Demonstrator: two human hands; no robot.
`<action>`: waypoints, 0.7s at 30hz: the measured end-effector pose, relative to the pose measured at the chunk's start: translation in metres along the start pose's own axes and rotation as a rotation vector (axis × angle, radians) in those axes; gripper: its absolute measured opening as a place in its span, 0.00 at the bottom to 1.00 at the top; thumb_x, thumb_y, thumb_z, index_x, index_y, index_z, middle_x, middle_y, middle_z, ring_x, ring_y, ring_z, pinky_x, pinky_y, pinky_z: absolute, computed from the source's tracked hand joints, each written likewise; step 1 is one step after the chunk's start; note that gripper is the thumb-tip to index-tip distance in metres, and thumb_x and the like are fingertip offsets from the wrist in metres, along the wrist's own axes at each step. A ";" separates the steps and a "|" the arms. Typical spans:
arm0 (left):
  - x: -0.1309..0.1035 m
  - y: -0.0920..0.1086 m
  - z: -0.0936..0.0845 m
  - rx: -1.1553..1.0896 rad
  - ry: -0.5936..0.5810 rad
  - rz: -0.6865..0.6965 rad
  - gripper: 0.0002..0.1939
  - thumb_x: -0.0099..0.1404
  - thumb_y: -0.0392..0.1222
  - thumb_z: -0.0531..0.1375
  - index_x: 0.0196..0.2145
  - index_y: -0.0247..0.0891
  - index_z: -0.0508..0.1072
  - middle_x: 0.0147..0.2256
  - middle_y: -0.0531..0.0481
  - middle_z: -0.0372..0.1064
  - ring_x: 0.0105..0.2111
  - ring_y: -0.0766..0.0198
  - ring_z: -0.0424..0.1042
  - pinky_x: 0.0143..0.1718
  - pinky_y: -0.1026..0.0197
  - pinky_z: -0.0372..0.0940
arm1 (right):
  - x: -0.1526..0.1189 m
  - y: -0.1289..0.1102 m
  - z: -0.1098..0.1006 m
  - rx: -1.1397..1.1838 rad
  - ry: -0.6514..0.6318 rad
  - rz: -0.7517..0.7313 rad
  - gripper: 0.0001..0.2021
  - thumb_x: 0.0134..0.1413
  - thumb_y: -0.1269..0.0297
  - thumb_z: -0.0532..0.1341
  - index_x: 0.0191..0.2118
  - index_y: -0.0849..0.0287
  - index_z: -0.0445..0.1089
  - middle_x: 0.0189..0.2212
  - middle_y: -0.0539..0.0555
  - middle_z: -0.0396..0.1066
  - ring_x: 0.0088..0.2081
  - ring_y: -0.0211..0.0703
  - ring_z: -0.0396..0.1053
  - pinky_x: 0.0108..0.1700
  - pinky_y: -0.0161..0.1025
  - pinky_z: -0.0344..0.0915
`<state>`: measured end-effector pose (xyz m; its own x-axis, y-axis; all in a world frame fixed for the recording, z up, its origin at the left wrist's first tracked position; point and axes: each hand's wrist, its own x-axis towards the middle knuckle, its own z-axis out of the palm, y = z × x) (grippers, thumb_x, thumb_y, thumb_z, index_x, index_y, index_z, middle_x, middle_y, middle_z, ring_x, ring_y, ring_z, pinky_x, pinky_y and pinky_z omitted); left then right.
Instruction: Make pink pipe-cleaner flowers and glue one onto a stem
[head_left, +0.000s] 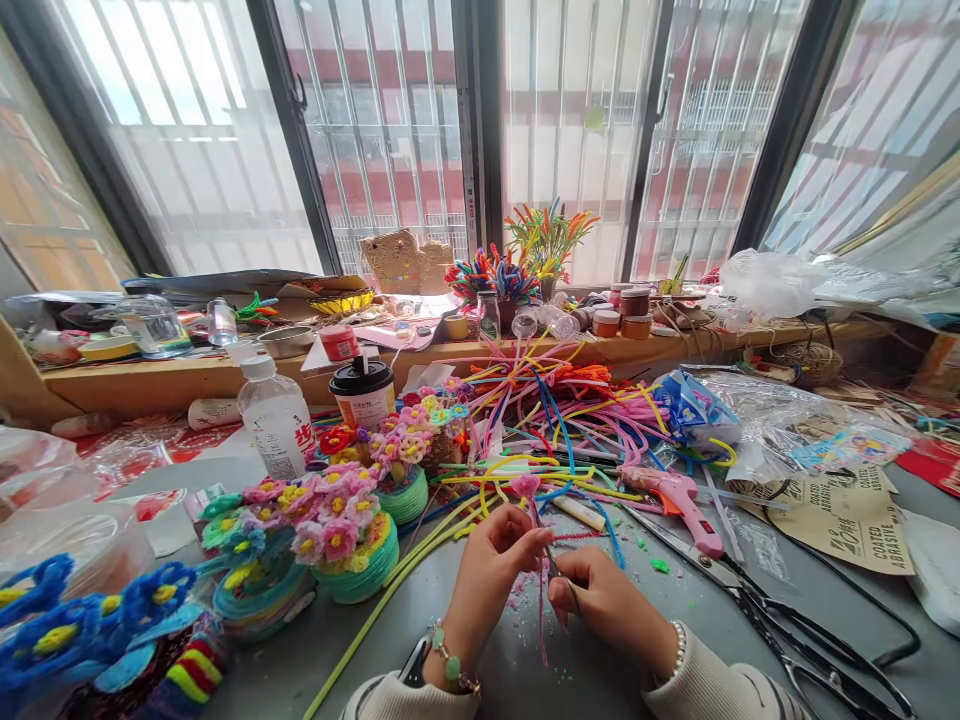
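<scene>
My left hand (pixel 499 560) is closed in a pinch on a pink pipe cleaner piece (pixel 541 620), whose stem hangs down toward the grey table. A fluffy pink tip (pixel 525 485) sticks up above the fingers. My right hand (pixel 600 600) is closed around small dark-handled scissors (pixel 566 580), with the blades close to the left fingertips and against the pink stem. Part of the scissors is hidden by the fingers. Pink fuzz lies on the table below both hands.
Pipe cleaner flowers in round pots (pixel 360 560) stand left, near a bottle (pixel 276 420) and a lidded cup (pixel 362 395). Loose pipe cleaners (pixel 555 400) pile up behind. At right lie a pink glue gun (pixel 679 500), large black-handled scissors (pixel 795 620) and sandpaper sheets (pixel 840 520).
</scene>
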<state>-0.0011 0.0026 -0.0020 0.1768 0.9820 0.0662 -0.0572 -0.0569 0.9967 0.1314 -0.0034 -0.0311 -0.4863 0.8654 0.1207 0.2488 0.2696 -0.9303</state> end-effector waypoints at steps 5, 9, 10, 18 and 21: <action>0.000 -0.001 -0.001 0.010 0.002 0.008 0.13 0.47 0.46 0.59 0.19 0.35 0.60 0.16 0.58 0.57 0.17 0.73 0.57 0.20 0.68 0.53 | 0.002 0.003 0.001 -0.039 0.062 0.020 0.30 0.36 0.36 0.48 0.10 0.62 0.56 0.11 0.46 0.53 0.17 0.31 0.51 0.21 0.31 0.47; 0.001 -0.001 -0.001 0.015 0.015 0.011 0.14 0.48 0.47 0.59 0.19 0.35 0.60 0.16 0.58 0.56 0.18 0.72 0.57 0.20 0.68 0.53 | 0.003 0.005 0.002 -0.061 0.102 0.013 0.30 0.36 0.37 0.49 0.09 0.62 0.56 0.10 0.47 0.53 0.17 0.31 0.51 0.21 0.31 0.48; 0.000 -0.001 -0.001 0.015 0.022 0.013 0.14 0.48 0.47 0.59 0.19 0.35 0.60 0.16 0.58 0.56 0.18 0.72 0.56 0.20 0.68 0.53 | 0.003 0.006 0.002 -0.057 0.106 0.013 0.29 0.36 0.37 0.49 0.08 0.62 0.56 0.09 0.47 0.53 0.17 0.31 0.51 0.21 0.31 0.48; -0.001 -0.001 0.000 0.022 0.027 0.021 0.14 0.48 0.49 0.59 0.20 0.35 0.61 0.16 0.57 0.57 0.18 0.72 0.57 0.21 0.68 0.53 | 0.002 0.004 0.003 0.011 0.040 -0.033 0.31 0.37 0.35 0.45 0.10 0.62 0.58 0.11 0.47 0.54 0.17 0.32 0.52 0.21 0.32 0.48; 0.000 -0.002 -0.001 0.027 0.027 0.023 0.14 0.48 0.49 0.59 0.20 0.35 0.61 0.16 0.57 0.57 0.18 0.72 0.57 0.21 0.68 0.53 | 0.001 0.003 0.004 0.000 0.040 -0.031 0.31 0.37 0.35 0.44 0.11 0.62 0.59 0.11 0.47 0.53 0.17 0.32 0.52 0.22 0.32 0.49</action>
<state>-0.0017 0.0025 -0.0038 0.1489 0.9849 0.0882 -0.0340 -0.0840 0.9959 0.1283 -0.0032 -0.0349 -0.4603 0.8727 0.1631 0.2341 0.2965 -0.9259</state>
